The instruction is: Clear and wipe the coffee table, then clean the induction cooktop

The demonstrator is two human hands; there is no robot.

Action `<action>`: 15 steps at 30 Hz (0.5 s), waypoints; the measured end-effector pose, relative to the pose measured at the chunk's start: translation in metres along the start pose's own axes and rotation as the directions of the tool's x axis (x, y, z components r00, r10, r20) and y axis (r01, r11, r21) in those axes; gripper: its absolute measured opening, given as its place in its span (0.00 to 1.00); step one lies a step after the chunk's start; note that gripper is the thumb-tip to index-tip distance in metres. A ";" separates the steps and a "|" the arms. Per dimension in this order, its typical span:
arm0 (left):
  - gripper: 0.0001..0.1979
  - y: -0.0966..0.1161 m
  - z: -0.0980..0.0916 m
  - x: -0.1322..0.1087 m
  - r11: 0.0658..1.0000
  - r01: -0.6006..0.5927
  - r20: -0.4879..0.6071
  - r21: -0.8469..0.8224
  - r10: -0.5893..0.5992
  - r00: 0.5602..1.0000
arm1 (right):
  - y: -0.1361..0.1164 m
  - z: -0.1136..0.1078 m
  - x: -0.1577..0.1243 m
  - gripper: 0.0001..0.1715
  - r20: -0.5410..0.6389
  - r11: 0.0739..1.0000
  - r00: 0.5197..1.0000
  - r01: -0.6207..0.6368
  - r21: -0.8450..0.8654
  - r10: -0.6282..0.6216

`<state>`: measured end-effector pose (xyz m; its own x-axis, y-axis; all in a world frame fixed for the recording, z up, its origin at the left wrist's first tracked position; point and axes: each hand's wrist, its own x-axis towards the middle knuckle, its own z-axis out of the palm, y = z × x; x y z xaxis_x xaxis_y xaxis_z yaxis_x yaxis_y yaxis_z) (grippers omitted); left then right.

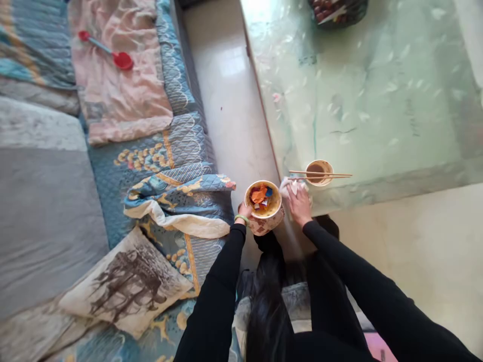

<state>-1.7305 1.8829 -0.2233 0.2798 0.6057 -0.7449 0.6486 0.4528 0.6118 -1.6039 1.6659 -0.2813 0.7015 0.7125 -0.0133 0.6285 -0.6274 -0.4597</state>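
My left hand (pixel 245 211) is closed around the side of a paper instant-noodle tub (pixel 260 228), held at the table's left edge. Crumpled orange, blue and white wrappers (pixel 259 194) lie inside the tub. Over the table's near corner, my right hand (pixel 300 205) has its fingers closed on a white crumpled tissue (pixel 286 187), pressed to the tabletop. Just beyond it stands a paper cup (pixel 326 167) with brown liquid inside. A pair of chopsticks (pixel 341 175) rests across the cup's rim.
The table (pixel 377 110) has a glossy green cover; a dark bowl (pixel 349 19) of reddish fruit sits at its far side. Left is a sofa (pixel 151 156) with a patterned pillow (pixel 128 281), pink cloth (pixel 124 100) and a red-ended toy (pixel 123 61). A narrow floor strip (pixel 226 100) runs between.
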 end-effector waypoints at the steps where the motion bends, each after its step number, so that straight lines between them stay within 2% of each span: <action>1: 0.27 0.009 0.001 0.003 1.000 -0.015 0.020 0.013 0.015 1.000 | 0.001 -0.001 -0.024 0.34 0.001 1.000 1.000 0.004 0.003 -0.004; 3: 0.26 0.023 0.003 0.007 0.999 -0.038 0.056 0.032 0.037 0.998 | 0.000 0.000 -0.066 0.32 -0.006 1.000 1.000 -0.013 0.006 0.013; 5: 0.25 0.033 0.005 0.010 0.998 -0.048 0.090 0.044 0.044 0.995 | -0.004 0.001 -0.079 0.32 -0.021 0.999 0.998 -0.052 0.004 0.052; 7: 0.25 0.037 0.006 0.014 0.998 -0.042 0.127 0.055 0.035 0.991 | -0.010 0.003 -0.056 0.33 -0.039 0.997 0.996 -0.079 0.011 0.080; 10: 0.28 0.041 0.008 0.022 0.998 -0.025 0.171 0.066 0.013 0.985 | -0.017 0.007 0.011 0.35 -0.060 0.993 0.992 -0.107 0.045 0.110; 12: 0.28 0.046 0.010 0.026 0.998 -0.020 0.192 0.066 0.007 0.981 | -0.020 0.008 0.042 0.36 -0.065 0.989 0.989 -0.126 0.075 0.131; 13: 0.27 0.050 0.012 0.027 0.997 -0.018 0.193 0.072 0.003 0.981 | -0.021 0.007 0.046 0.37 -0.062 0.988 0.989 -0.129 0.087 0.135; 15: 0.28 0.060 0.016 0.027 0.994 0.000 0.167 0.113 -0.019 0.986 | -0.021 0.003 0.032 0.38 -0.044 0.987 0.990 -0.126 0.104 0.131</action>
<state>-1.6725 1.9157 -0.2113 0.3818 0.4789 -0.7905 0.7247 0.3757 0.5776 -1.5959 1.7026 -0.2753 0.7921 0.6094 -0.0341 0.4969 -0.6763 -0.5438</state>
